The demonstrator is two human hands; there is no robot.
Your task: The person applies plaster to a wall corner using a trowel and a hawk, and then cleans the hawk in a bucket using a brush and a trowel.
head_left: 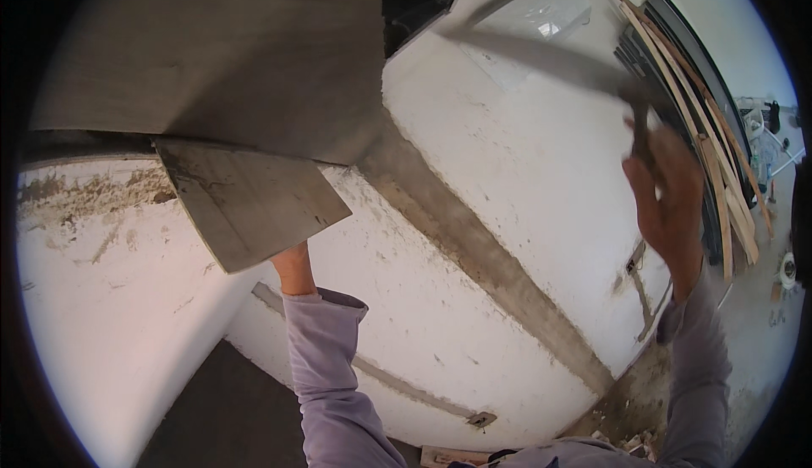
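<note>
A grey, mortar-smeared plasterer's hawk (258, 206) is held up from below by my left hand (293, 268). Only the wrist and heel of that hand show; its fingers are hidden under the board. The hawk's far edge lies along the lower edge of a broad grey plastered surface (237, 53), though I cannot tell if they touch. Off to the right, my right hand (668, 184) is closed around the handle of a plastering trowel (550, 60). The trowel blade is blurred by motion and points left across the white wall (499, 155), apart from the hawk.
Grey filled strips (482, 239) cross the white wall, with a small wall box (482, 420) low down. Long wooden boards (719, 155) and dark lengths lean at the right. A dark opening (419, 2) sits at the top, and rubble (630, 443) lies near the bottom edge.
</note>
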